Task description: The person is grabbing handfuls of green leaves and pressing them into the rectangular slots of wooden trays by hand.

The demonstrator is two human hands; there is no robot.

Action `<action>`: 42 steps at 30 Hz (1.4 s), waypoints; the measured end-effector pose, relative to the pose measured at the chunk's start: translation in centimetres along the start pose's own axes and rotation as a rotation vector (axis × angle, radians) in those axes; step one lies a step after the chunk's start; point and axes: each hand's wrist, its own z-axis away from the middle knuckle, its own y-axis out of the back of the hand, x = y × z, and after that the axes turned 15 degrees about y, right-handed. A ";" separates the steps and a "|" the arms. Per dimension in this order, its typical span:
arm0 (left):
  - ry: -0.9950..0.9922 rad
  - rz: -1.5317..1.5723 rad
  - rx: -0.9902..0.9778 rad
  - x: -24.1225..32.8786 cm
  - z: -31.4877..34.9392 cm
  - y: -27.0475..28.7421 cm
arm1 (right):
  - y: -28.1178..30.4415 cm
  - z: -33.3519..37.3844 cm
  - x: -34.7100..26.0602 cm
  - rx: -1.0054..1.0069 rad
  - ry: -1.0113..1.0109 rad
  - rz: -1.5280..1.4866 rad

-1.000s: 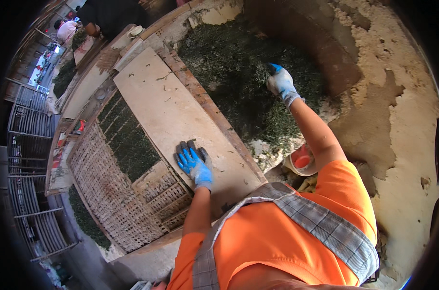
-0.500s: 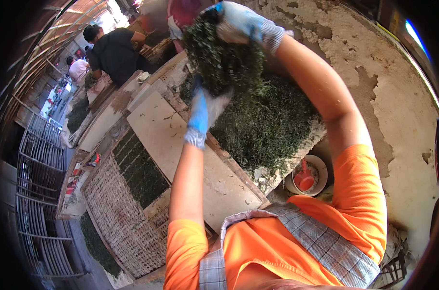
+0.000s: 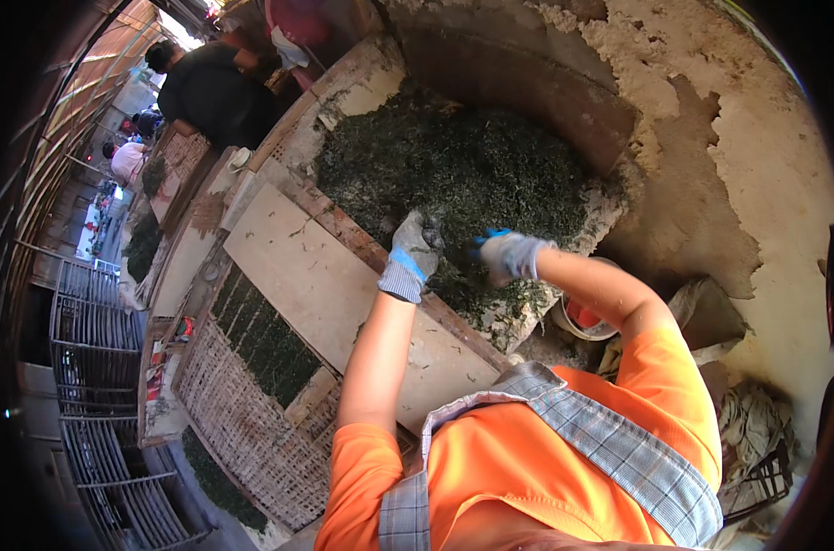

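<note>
The gloved left hand and blurred right hand are at the near side of a leafy dark green heap, perhaps spaced to confine leaves; whether either grips any, I cannot tell. A pale board adjoins, within easy reach.

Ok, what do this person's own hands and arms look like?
The left hand and the right hand wear greyish-white gloves with blue areas and grey cuffs. The forearms are bare; the short sleeves are plain orange.
</note>
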 end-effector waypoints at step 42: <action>-0.050 -0.394 0.718 -13.8 53.6 41.8 | -21.1 -26.0 -30.7 0.576 -0.025 -1.011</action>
